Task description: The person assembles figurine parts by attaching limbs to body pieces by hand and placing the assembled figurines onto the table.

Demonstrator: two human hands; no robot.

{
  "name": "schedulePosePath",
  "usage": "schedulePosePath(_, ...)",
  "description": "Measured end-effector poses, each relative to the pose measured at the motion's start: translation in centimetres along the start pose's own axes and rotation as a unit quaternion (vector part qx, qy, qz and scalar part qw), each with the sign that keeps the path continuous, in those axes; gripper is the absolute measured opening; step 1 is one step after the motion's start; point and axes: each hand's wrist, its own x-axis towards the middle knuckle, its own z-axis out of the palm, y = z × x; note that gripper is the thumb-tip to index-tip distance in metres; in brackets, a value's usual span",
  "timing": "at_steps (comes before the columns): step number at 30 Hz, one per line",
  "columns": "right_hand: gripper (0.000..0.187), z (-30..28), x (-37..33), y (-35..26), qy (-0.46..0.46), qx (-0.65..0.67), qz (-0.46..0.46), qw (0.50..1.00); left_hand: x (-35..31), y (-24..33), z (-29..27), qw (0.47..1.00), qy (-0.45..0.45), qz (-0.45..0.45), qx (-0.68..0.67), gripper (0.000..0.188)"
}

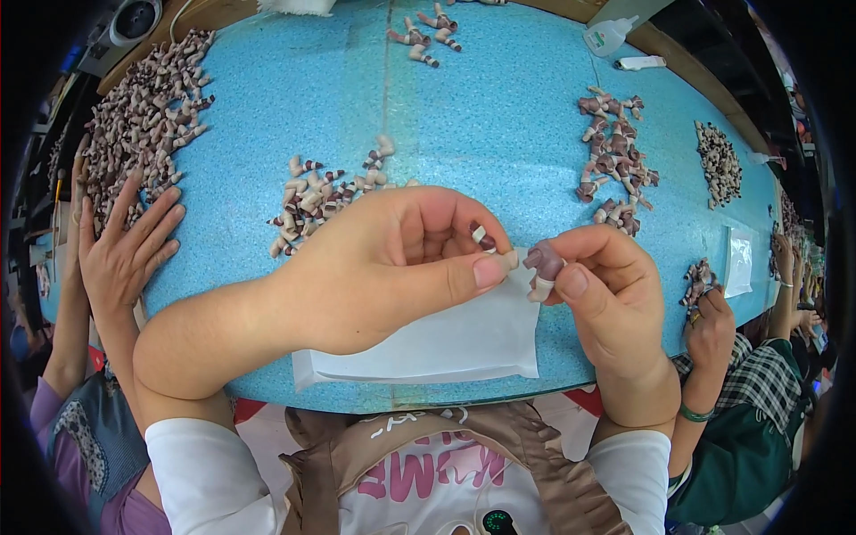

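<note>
I see my left hand (392, 267) pinching a small beige peg (510, 259) between closed fingers, its tip just left of the mauve cap (545, 260) gripped by my right hand (606, 294), above the worktop (499, 107).

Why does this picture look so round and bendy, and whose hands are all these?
The camera sits on a person's head and looks down, and its wide lens bends straight edges. The two big hands in the middle are that person's own. The left hand pinches a tiny striped piece, and the right hand holds a small purple-brown piece. Under them lies a white bag on a blue table. Piles of little toy parts are scattered on it, with a glue bottle at the far edge. The hand at the left edge belongs to another person.
</note>
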Motion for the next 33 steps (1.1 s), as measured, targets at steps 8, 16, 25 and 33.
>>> schedulePosePath(8, 0.021, 0.7, 0.1, 0.6, 0.028, -0.112, -0.038, 0.993, -0.3, -0.1, 0.4, 0.996, 0.044, 0.015, 0.07, 0.02)
schedulePosePath(16, 0.02, 1.2, 0.3, 1.5, 0.034, -0.335, -0.251, 0.908, -0.9, 0.4, 0.4, 0.944, 0.065, 0.093, 0.31, 0.015)
schedulePosePath(25, 0.017, 0.6, 0.5, 0.1, -0.085, -0.365, -0.157, 0.914, 0.2, -0.1, 0.0, 0.79, 0.017, 0.295, 0.538, 0.013)
schedulePosePath(33, 0.013, 1.1, 0.1, 0.6, -0.085, -0.455, -0.221, 0.859, 0.0, -1.0, 0.6, 0.769, -0.024, 0.277, 0.575, 0.017)
